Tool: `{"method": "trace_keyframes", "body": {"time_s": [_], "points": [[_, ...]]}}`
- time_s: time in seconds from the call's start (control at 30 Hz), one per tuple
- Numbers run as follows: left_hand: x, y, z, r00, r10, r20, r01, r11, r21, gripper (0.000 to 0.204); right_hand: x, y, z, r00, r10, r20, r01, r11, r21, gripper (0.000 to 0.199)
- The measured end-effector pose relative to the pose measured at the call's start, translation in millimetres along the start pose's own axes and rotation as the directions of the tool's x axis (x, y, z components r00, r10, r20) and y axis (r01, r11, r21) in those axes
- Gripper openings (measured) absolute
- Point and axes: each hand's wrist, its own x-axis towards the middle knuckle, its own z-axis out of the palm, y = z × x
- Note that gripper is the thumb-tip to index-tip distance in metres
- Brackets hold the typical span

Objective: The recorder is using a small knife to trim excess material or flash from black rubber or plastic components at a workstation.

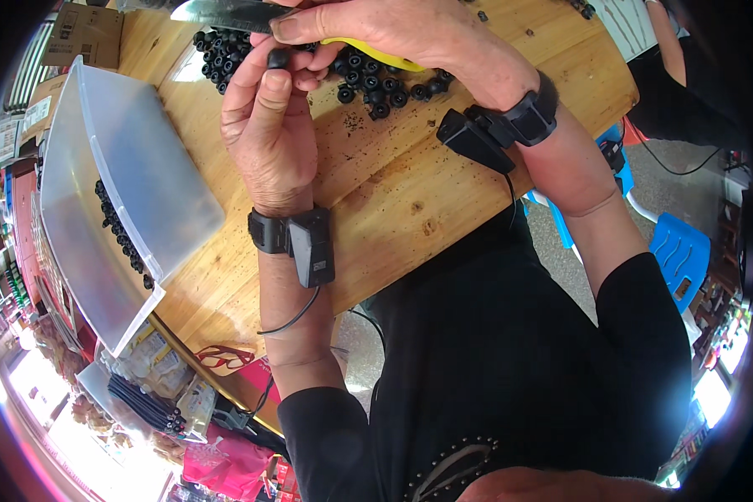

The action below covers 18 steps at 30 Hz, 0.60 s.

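Pinched between thumb and fingers of my left hand (276, 142) is a small black rounded part (278, 58). My right hand (393, 33) grips a knife (230, 14) with a yellow handle; its blade points left, just above the black part. The right thumb lies by the blade, close to the left fingertips. Under and behind both hands, many small black ring-like parts (375, 84) are heaped on the wooden table (376, 226). Dark crumbs are scattered over the wood near them.
At the left stands a translucent plastic bin (142, 159) with several black parts (117, 222) inside. Red-framed glasses (224, 357) lie by the table's near left edge. A cardboard box (84, 35) is at the far left, a blue chair (679, 255) at the right. Another person's arm (668, 42) shows far right.
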Motion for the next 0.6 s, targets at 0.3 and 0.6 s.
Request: {"method": "trace_keyframes", "body": {"time_s": [0.3, 0.6], "points": [[3.0, -1.7, 2.9, 1.000, 0.003, 0.009, -0.002, 0.991, -0.130, 0.028, -3.4, -3.6, -0.2, 0.996, -0.082, 0.046, 0.081, 0.997, 0.015, 0.016], [1.5, -2.6, -6.2, 0.997, -0.006, 0.081, 0.013, 0.995, -0.095, 0.040, -1.7, -0.6, -2.6, 0.995, -0.073, 0.074, 0.072, 0.997, 0.012, 0.017]]}}
